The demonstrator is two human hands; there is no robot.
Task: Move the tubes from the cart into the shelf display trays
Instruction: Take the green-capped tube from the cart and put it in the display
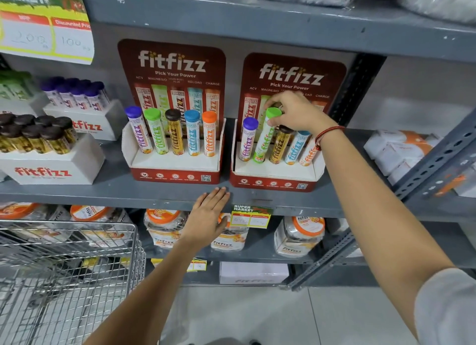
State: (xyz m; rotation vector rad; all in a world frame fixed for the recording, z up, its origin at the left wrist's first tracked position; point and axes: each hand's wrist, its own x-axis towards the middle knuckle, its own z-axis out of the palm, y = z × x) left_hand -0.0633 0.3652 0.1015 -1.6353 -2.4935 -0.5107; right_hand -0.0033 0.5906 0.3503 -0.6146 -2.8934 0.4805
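Note:
Two red fitfizz display trays stand on the grey shelf. The left tray (175,174) holds a row of tubes with purple, green, brown, blue and orange caps. In the right tray (270,184) my right hand (296,114) grips the cap end of a green-capped tube (265,138), which stands tilted in the second slot between a purple-capped tube (247,138) and a brown-capped tube (280,145). Blue and orange tubes stand further right, partly behind my wrist. My left hand (208,216) rests flat and open on the shelf's front edge. The wire cart (67,257) is at lower left.
White fitfizz boxes (49,169) of brown-capped and purple-capped tubes fill the shelf's left side. White and orange boxes (396,149) lie at right behind a slanted metal brace (435,162). Orange-lidded jars (298,235) line the shelf below. A price card (46,28) hangs at upper left.

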